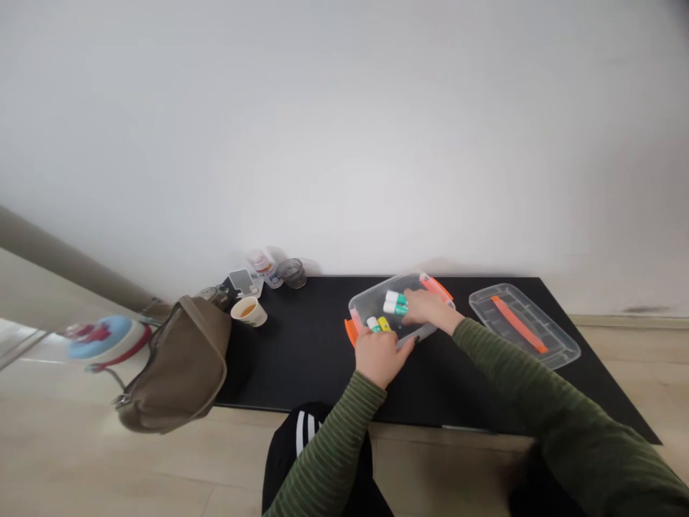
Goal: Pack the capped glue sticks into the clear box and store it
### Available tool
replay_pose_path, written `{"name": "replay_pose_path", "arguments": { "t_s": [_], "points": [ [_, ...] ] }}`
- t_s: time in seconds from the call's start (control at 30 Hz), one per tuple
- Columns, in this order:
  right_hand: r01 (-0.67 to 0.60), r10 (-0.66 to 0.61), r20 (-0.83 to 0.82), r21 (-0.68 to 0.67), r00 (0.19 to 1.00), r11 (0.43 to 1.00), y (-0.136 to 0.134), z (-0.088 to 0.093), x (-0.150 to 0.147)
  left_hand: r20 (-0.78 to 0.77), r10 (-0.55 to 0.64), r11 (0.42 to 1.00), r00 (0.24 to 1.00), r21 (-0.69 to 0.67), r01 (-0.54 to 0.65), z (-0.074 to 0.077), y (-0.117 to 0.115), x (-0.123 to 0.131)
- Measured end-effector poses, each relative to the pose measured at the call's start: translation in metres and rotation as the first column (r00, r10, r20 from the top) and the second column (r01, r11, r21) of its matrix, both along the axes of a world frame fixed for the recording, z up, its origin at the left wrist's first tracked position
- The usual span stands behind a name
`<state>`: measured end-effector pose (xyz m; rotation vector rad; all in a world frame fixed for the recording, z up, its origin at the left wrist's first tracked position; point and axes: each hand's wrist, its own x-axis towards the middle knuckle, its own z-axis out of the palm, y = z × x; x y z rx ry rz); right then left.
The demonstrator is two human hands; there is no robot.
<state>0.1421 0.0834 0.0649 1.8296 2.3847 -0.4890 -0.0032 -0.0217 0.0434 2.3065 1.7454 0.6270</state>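
Note:
A transparent plastic box (371,296) with orange latches sits on the black table (301,359), tilted on the surface. My right hand (429,309) reaches over the box, its fingers around the ends of two teal-and-white markers (395,303). My left hand (380,357) rests at the box's near edge. A white-capped marker (373,324) and a yellow marker (383,324) poke up just behind it, their lower parts hidden by the hand. A transparent lid (525,327) with an orange strip lies to the right.
A paper cup of amber liquid (248,311) stands left of the box, beside a brown bag (180,366) at the table's left end. Small jars (292,273) stand along the back edge. A white wall rises behind the table, and a pale floor lies around it.

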Motion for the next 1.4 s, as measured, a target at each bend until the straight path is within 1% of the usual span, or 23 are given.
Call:
{"name": "replay_pose_path", "arguments": {
  "t_s": [0.03, 0.07, 0.13, 0.17, 0.2, 0.23, 0.3, 0.37, 0.4, 0.47, 0.53, 0.57, 0.63, 0.7, 0.73, 0.8, 0.83, 0.93, 1.0, 1.07, 1.17, 1.27, 1.4],
  "points": [
    [0.035, -0.029, -0.058, 0.114, 0.998, 0.993, -0.009, 0.008, 0.004, -0.003, 0.015, 1.000, 1.000, -0.006, -0.015, 0.001, 0.001, -0.003],
    [0.087, -0.056, -0.133, 0.244, 0.990, 0.966, -0.020, 0.016, 0.009, -0.006, 0.023, 1.000, 1.000, -0.015, -0.023, 0.003, 0.002, -0.005],
    [0.207, -0.053, -0.313, 0.484, 0.948, 0.850, -0.045, 0.027, 0.024, -0.018, 0.031, 0.999, 0.999, -0.031, -0.031, 0.005, 0.004, -0.010],
    [0.240, -0.017, -0.378, 0.553, 0.926, 0.798, -0.059, 0.029, 0.034, -0.025, 0.033, 0.999, 0.999, -0.033, -0.034, 0.006, 0.005, -0.012],
    [0.245, 0.028, -0.414, 0.591, 0.910, 0.768, -0.072, 0.028, 0.045, -0.031, 0.035, 0.999, 0.999, -0.028, -0.035, 0.006, 0.006, -0.012],
    [0.224, 0.080, -0.427, 0.614, 0.901, 0.757, -0.084, 0.025, 0.056, -0.037, 0.036, 0.999, 0.999, -0.020, -0.037, 0.006, 0.007, -0.011],
    [0.125, 0.194, -0.406, 0.638, 0.893, 0.760, -0.105, 0.010, 0.079, -0.048, 0.045, 0.999, 0.998, -0.003, -0.045, 0.004, 0.008, -0.006],
    [0.005, 0.300, -0.362, 0.645, 0.883, 0.764, -0.121, -0.011, 0.099, -0.053, 0.083, 0.997, 0.995, 0.009, -0.083, 0.002, 0.010, 0.003],
    [-0.031, 0.326, -0.350, 0.638, 0.878, 0.769, -0.128, -0.022, 0.106, -0.052, 0.115, 0.993, 0.992, 0.014, -0.114, 0.001, 0.011, 0.008],
    [-0.025, 0.292, -0.358, 0.594, 0.887, 0.804, -0.138, -0.040, 0.116, -0.039, 0.174, 0.985, 0.984, 0.023, -0.173, 0.001, 0.012, 0.016],
    [0.062, 0.169, -0.407, 0.496, 0.898, 0.866, -0.144, -0.052, 0.117, -0.005, 0.200, 0.978, 0.980, 0.055, -0.200, 0.003, 0.011, 0.020],
    [0.107, 0.104, -0.435, 0.433, 0.894, 0.895, -0.146, -0.055, 0.116, 0.024, 0.183, 0.979, 0.983, 0.089, -0.185, 0.006, 0.009, 0.022],
    [0.154, 0.014, -0.474, 0.313, 0.880, 0.937, -0.148, -0.056, 0.111, 0.104, 0.082, 0.977, 0.991, 0.188, -0.101, 0.011, 0.000, 0.024],
    [0.141, -0.003, -0.478, 0.253, 0.878, 0.957, -0.148, -0.055, 0.106, 0.180, -0.082, 0.962, 0.980, 0.272, 0.030, 0.013, -0.014, 0.030],
    [0.122, 0.009, -0.471, 0.247, 0.882, 0.961, -0.148, -0.054, 0.103, 0.207, -0.155, 0.956, 0.966, 0.279, 0.094, 0.012, -0.022, 0.035],
    [0.089, 0.042, -0.459, 0.260, 0.887, 0.961, -0.150, -0.056, 0.101, 0.204, -0.265, 0.956, 0.942, 0.185, 0.229, 0.006, -0.036, 0.046],
    [0.079, 0.055, -0.455, 0.269, 0.889, 0.960, -0.151, -0.057, 0.100, 0.184, -0.268, 0.962, 0.946, 0.097, 0.254, 0.002, -0.042, 0.052],
    [0.062, 0.069, -0.421, 0.290, 0.905, 0.955, -0.155, -0.062, 0.100, 0.106, -0.190, 0.961, 0.976, -0.181, 0.207, -0.012, -0.049, 0.065],
    [0.045, 0.079, -0.376, 0.309, 0.923, 0.950, -0.156, -0.064, 0.100, 0.084, -0.147, 0.944, 0.985, -0.284, 0.166, -0.018, -0.049, 0.068],
    [0.024, 0.097, -0.339, 0.338, 0.936, 0.941, -0.156, -0.065, 0.098, 0.078, -0.123, 0.936, 0.989, -0.322, 0.141, -0.020, -0.047, 0.068],
    [0.025, 0.109, -0.302, 0.408, 0.947, 0.913, -0.156, -0.067, 0.092, 0.055, -0.065, 0.943, 0.996, -0.322, 0.080, -0.019, -0.046, 0.067],
    [0.061, 0.087, -0.270, 0.495, 0.959, 0.867, -0.158, -0.072, 0.086, 0.058, -0.015, 0.951, 0.998, -0.309, 0.032, -0.017, -0.047, 0.066],
    [0.049, 0.118, -0.234, 0.603, 0.965, 0.797, -0.160, -0.076, 0.089, 0.097, -0.013, 0.949, 0.995, -0.311, 0.042, -0.017, -0.051, 0.067]
  ]
}}
